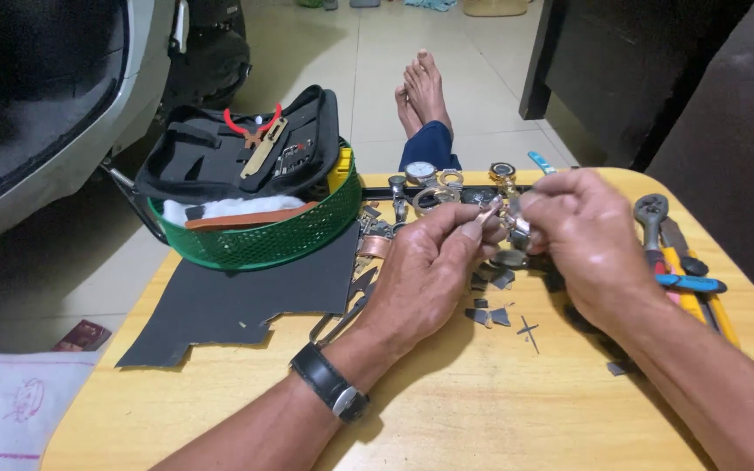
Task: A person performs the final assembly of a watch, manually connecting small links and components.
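Fingers (pixel 482 228) of the left hand (pixel 425 275) and of the right hand (pixel 582 240) pinch together around a small metal watch part (pixel 514 231), held between both hands above the middle of the tabletop (pixel 447 410), toward its far edge. Both hands are closed on it. A black wristwatch (pixel 332 388) sits on the left wrist. Loose watches (pixel 434 179) lie along the far edge, dark scraps (pixel 489 316) beneath the hands, a green basket (pixel 259 235) with a black tool case (pixel 237 144) at the far left corner, and hand tools (pixel 678 262) by the right edge.

Smooth wooden table (pixel 447 419), matt black sheet (pixel 246 301) — green plastic basket (pixel 263 240)
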